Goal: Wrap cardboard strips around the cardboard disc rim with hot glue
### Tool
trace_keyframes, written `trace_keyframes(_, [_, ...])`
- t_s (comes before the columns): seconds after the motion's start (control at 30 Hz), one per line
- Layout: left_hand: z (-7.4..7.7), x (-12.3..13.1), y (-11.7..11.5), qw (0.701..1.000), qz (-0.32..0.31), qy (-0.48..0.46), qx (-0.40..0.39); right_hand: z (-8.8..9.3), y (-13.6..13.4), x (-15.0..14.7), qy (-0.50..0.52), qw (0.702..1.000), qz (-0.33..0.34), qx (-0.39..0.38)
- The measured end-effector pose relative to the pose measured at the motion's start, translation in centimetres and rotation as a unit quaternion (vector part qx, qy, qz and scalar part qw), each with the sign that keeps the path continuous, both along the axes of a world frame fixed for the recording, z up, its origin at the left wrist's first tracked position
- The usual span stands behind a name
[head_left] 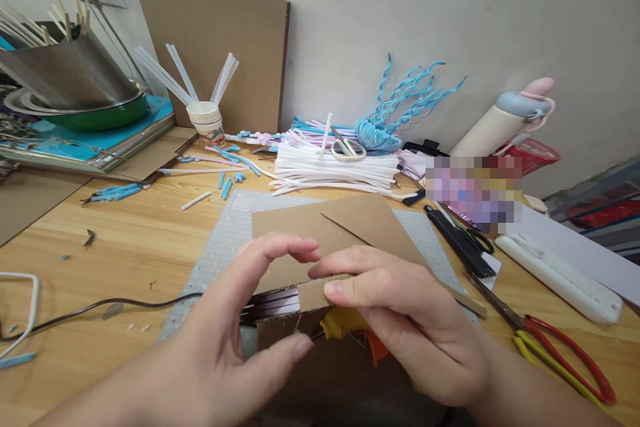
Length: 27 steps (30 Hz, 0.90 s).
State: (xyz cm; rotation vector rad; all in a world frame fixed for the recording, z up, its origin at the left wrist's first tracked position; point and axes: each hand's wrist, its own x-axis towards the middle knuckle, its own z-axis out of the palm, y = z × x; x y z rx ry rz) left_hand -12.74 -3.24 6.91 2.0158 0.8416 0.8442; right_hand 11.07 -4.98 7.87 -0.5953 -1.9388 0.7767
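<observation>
A brown cardboard piece with a thick edge [313, 296] is tilted up in front of me, white paper-like layers [280, 303] showing in its side. My left hand [250, 307] arches around its left end, thumb and fingers apart, gripping nothing. My right hand [400, 307] presses its fingertips on the small cardboard strip at the edge. Beneath the right palm is a yellow and orange tool [343, 322], apparently a hot glue gun, mostly hidden; whether the lower fingers hold it is unclear. A thin strand hangs near the left thumb. Behind lies a slit cardboard sheet [305, 220].
A grey cutting mat [215, 253] lies underneath. White pipe cleaners [335, 170], small scissors [349, 148] and a paper cup stack [205, 121] stand behind. Red-and-yellow-handled scissors [565, 353] and a black box cutter [457, 240] lie right. A black cord [135, 302] crosses the left.
</observation>
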Motion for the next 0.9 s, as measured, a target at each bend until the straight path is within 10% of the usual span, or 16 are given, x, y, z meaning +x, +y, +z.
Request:
trace_keyframes(0.23, [-0.3, 0.8, 0.3, 0.992, 0.062, -0.014, 0.113, 0.2, -0.1, -0.2, -0.017, 1.000, -0.017, 0.003])
trace_keyframes(0.9, [0.3, 0.6, 0.6, 0.997, 0.009, -0.062, 0.052, -0.1, 0.2, -0.1, 0.009, 1.000, 0.006, -0.007])
